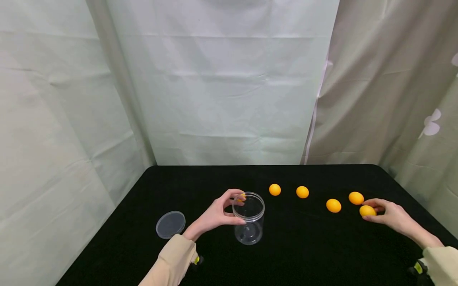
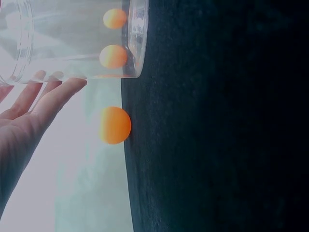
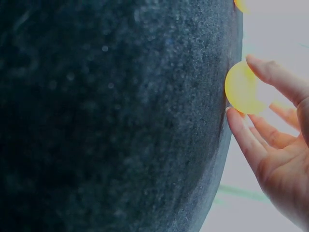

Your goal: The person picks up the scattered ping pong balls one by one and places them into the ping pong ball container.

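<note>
Held ball: a small, smooth orange ball (image 1: 367, 211) lay at the right of the table, pinched between the thumb and fingers of the right hand (image 1: 391, 216); whether it touched the surface could not be told.
Jar: a clear, colourless cylindrical jar (image 1: 249, 229) stood upright and open-mouthed near the table's middle.
Left hand: the left hand (image 1: 214, 214) gripped the jar near its rim, thumb on the near side, fingers on the far side.
Neighbouring ball: a second orange ball (image 1: 356, 198) sat just beyond the held one.
Other balls: three more orange balls (image 1: 333, 205) were spread between there and the jar; another showed through the jar's wall.
Lid: a round, translucent grey lid (image 1: 170, 225) lay left of the jar, near the left wrist.
Support: a black tabletop (image 1: 293, 254) lay beneath.
Backdrop: pale fabric sheets (image 1: 222, 87) hung behind.
</note>
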`<state>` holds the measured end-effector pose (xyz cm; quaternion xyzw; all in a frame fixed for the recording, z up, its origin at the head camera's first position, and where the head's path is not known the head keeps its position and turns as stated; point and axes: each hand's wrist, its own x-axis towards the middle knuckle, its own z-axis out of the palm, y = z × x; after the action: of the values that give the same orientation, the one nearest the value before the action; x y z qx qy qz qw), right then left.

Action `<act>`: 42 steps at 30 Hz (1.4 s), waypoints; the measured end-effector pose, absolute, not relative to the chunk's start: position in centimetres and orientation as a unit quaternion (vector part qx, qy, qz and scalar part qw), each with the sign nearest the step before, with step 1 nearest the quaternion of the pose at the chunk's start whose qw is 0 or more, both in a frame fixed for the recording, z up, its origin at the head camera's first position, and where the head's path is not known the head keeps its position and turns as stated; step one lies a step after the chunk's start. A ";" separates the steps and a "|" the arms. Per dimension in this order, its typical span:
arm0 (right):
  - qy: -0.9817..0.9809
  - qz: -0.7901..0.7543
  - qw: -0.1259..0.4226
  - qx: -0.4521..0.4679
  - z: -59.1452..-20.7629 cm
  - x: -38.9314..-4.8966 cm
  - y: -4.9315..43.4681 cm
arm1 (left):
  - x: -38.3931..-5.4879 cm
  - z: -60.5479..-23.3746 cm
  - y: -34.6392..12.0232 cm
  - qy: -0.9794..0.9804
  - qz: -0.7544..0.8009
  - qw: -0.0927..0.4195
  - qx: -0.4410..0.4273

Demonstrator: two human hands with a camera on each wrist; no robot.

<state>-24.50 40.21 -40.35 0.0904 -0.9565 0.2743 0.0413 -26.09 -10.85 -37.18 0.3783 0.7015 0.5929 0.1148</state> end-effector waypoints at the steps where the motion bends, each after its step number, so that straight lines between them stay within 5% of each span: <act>1: -0.956 0.274 0.041 0.091 -40.3 -24.5 40.2 | -25.8 -36.8 -10.7 0.703 0.592 0.116 0.377; 42: -0.953 0.264 0.083 0.120 -39.0 -24.8 38.5 | -26.8 -38.3 -9.7 0.720 0.572 0.086 0.383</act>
<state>-24.83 38.53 -38.98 0.1202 -0.9535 0.2637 0.0833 -26.78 -9.66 -38.31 0.3832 0.7203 0.5718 0.0862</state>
